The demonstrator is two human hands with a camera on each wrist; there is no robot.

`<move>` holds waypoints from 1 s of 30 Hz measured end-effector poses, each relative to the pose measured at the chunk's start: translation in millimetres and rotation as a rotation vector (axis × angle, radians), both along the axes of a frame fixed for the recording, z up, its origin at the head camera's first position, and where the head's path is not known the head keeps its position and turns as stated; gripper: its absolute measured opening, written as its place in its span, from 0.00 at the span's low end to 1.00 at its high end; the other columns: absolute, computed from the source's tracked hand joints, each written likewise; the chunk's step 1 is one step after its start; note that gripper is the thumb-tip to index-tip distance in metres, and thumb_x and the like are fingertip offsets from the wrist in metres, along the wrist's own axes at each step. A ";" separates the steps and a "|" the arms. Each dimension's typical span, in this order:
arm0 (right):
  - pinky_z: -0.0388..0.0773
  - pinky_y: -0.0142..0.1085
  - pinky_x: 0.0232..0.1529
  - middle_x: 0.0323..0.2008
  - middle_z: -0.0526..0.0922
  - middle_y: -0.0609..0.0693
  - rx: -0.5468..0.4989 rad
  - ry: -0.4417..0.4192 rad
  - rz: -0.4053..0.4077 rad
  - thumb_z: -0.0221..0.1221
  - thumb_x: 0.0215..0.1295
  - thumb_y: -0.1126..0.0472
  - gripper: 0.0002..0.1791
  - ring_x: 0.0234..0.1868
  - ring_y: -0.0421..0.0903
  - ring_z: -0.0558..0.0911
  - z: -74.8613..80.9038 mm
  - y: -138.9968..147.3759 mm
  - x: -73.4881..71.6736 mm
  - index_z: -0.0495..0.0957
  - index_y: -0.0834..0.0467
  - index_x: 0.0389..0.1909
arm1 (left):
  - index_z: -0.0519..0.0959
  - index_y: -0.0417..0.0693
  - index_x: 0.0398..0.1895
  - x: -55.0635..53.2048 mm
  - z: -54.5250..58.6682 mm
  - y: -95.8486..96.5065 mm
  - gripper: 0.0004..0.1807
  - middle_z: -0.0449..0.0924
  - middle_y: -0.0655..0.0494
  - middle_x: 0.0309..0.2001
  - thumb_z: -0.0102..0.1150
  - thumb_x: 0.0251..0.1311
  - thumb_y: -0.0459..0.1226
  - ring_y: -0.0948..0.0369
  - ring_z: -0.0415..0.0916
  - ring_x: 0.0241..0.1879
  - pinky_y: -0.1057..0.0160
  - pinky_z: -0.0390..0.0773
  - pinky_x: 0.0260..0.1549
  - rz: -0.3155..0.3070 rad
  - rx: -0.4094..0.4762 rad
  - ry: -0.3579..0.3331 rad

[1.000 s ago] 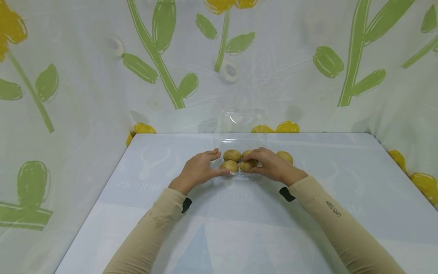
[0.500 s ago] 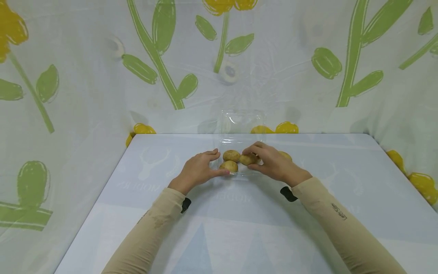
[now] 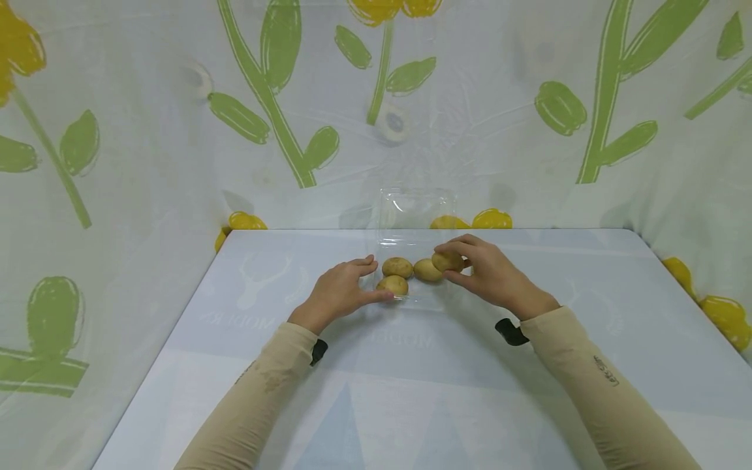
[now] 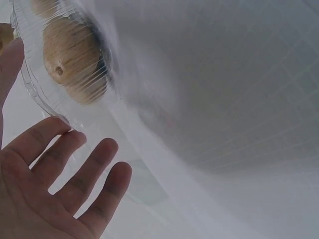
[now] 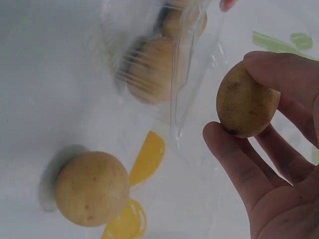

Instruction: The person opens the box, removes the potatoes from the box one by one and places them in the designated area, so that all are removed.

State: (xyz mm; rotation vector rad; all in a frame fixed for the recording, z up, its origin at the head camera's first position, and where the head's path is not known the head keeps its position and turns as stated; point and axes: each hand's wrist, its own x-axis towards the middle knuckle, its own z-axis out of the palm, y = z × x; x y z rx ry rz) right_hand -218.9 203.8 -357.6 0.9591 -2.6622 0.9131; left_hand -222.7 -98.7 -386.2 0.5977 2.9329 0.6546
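Observation:
My right hand (image 3: 490, 271) pinches a small tan potato (image 5: 244, 102) between thumb and fingertips, raised beside a clear plastic clamshell box (image 3: 418, 212) whose lid stands up at the back. Inside the box lie two potatoes on the left, a rear one (image 3: 397, 267) and a front one (image 3: 392, 286), plus another potato (image 3: 427, 271) to their right. At the box's left side is my left hand (image 3: 339, 292), fingers extended and spread, fingertips right at the rim in the left wrist view and thumb along the front edge.
Outside the box, a loose potato (image 5: 92, 189) rests on the pale table (image 3: 376, 405), mostly hidden behind my right hand in the head view. A flower-patterned curtain (image 3: 470, 130) hangs behind the table and along both sides.
The right hand has moved a potato back from the box's front right, then lifted it up and to the right, uncovering the potato behind. My left hand stays in place.

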 end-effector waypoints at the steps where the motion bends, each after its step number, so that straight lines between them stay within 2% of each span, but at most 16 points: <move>1: 0.85 0.43 0.46 0.55 0.81 0.54 -0.008 0.000 -0.008 0.72 0.58 0.70 0.26 0.48 0.49 0.82 0.3 2.5 -0.2 0.80 0.60 0.59 | 0.73 0.49 0.71 0.1 -0.1 0.0 0.47 0.65 0.60 0.74 0.66 0.54 0.67 0.52 0.64 0.72 0.49 0.70 0.65 0.000 0.000 -0.001; 8: 0.84 0.41 0.47 0.54 0.83 0.52 -0.072 0.027 -0.094 0.71 0.60 0.69 0.25 0.46 0.46 0.81 0.0 22.8 -0.8 0.80 0.60 0.59 | 0.73 0.50 0.71 -0.2 -0.5 0.1 0.47 0.66 0.60 0.73 0.67 0.53 0.67 0.52 0.65 0.72 0.48 0.71 0.64 0.003 -0.003 0.001; 15: 0.84 0.43 0.46 0.53 0.83 0.55 -0.081 0.063 -0.200 0.72 0.59 0.68 0.26 0.46 0.49 0.82 -4.0 41.3 0.5 0.80 0.60 0.60 | 0.73 0.49 0.71 -0.4 0.0 0.4 0.47 0.66 0.60 0.73 0.67 0.53 0.67 0.52 0.65 0.72 0.48 0.71 0.64 -0.001 0.008 0.003; 30: 0.81 0.51 0.50 0.55 0.83 0.58 -0.068 -0.032 -0.371 0.72 0.60 0.65 0.27 0.49 0.54 0.82 -15.0 70.6 2.2 0.79 0.62 0.60 | 0.72 0.50 0.71 -1.1 -2.1 -1.6 0.49 0.66 0.60 0.74 0.66 0.52 0.68 0.52 0.64 0.72 0.48 0.70 0.65 0.003 0.006 -0.006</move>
